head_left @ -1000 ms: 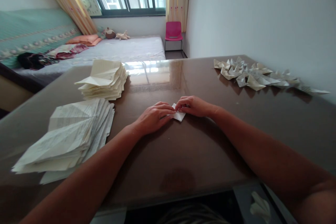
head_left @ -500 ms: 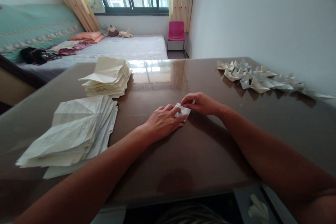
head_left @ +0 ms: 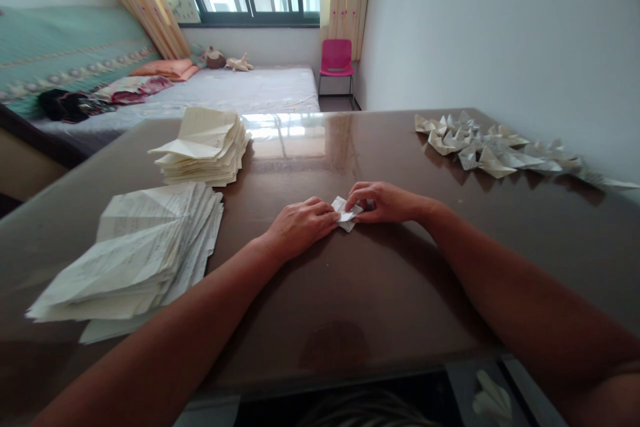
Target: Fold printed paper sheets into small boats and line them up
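Note:
A small piece of folded white paper (head_left: 346, 215) lies on the brown table (head_left: 320, 293), between my two hands. My left hand (head_left: 306, 221) is closed at the paper's left corner, its fingertips pressed together on it. From the other side, my right hand (head_left: 376, 202) grips the right corner between thumb and fingers. The paper's near and far corners show between the hands; the parts under my fingertips are hidden.
Two stacks of creased sheets stand on the left: a cream stack (head_left: 205, 147) farther off and a white written stack (head_left: 145, 247) nearer. Several folded paper shapes (head_left: 493, 147) cluster at the far right. A bed (head_left: 280, 88) and a pink chair (head_left: 337, 59) are beyond the table.
My left hand has drawn back left from over the paper to its left corner. My right hand has shifted slightly down to the right corner, and more of the paper shows.

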Demonstrator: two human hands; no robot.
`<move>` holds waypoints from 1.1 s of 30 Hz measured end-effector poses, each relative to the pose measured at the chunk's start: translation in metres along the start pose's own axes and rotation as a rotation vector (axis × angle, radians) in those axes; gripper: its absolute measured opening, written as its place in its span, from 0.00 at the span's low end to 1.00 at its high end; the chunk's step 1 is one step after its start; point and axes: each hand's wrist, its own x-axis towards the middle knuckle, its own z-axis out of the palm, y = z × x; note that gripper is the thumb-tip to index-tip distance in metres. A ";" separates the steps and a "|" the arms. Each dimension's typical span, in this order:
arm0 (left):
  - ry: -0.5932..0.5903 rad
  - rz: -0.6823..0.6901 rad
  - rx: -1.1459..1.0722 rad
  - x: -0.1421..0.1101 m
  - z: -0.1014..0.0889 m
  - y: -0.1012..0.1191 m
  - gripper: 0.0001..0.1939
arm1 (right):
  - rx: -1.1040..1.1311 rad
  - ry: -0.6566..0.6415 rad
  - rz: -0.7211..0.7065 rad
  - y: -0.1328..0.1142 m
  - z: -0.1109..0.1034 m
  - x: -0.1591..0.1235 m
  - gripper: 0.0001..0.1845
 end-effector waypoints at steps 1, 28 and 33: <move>0.000 0.003 0.000 0.000 0.000 0.000 0.16 | 0.008 0.005 -0.001 0.000 0.000 0.000 0.12; -0.024 -0.503 -0.201 0.017 0.012 0.000 0.15 | -0.218 0.026 0.281 0.002 0.005 0.007 0.16; -0.068 -0.509 -0.121 0.019 0.008 0.002 0.16 | -0.411 0.008 0.359 -0.006 0.008 0.008 0.18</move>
